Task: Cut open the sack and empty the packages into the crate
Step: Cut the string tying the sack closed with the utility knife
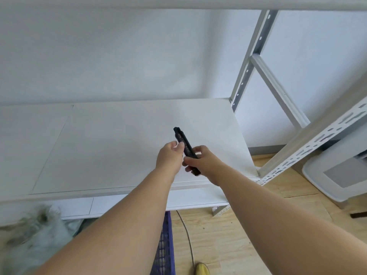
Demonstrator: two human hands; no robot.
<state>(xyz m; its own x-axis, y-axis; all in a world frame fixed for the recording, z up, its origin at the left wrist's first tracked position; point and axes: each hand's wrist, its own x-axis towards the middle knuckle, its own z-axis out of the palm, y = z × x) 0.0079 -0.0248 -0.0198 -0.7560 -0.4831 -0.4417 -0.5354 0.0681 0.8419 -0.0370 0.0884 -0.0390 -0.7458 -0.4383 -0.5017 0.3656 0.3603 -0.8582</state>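
Observation:
A black utility knife (pixel 183 143) is held above the white shelf board (pixel 111 143), its tip pointing up and away. My right hand (pixel 204 162) grips its lower handle. My left hand (pixel 168 155) pinches the knife's middle between thumb and fingers. A whitish woven sack (pixel 31 237) lies blurred at the bottom left on the floor. The blue plastic crate (pixel 164 247) shows as a strip of perforated wall between my forearms; its inside is hidden.
A white metal shelving upright (pixel 309 147) with slots slants at the right. A white plastic bin (pixel 337 175) sits on the wooden floor at the far right. A thin cable (pixel 187 237) runs along the floor near a yellow shoe (pixel 202 268).

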